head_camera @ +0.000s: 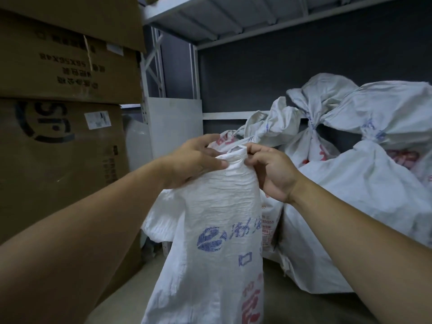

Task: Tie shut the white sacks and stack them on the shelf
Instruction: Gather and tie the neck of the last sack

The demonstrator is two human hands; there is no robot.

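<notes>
A white sack (217, 218) of woven plastic cloth, matt, coarse and heavily creased, with blue and red print. Tied sacks (364, 188) behind show the same dull weave. Brown cardboard boxes (63, 160), matt, rough-edged. Shelf (210, 22) of pale painted metal, smooth, faintly satin.

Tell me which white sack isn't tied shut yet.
The nearest sack, its mouth gripped by the left hand and right hand; the sacks behind have knotted necks.
</notes>
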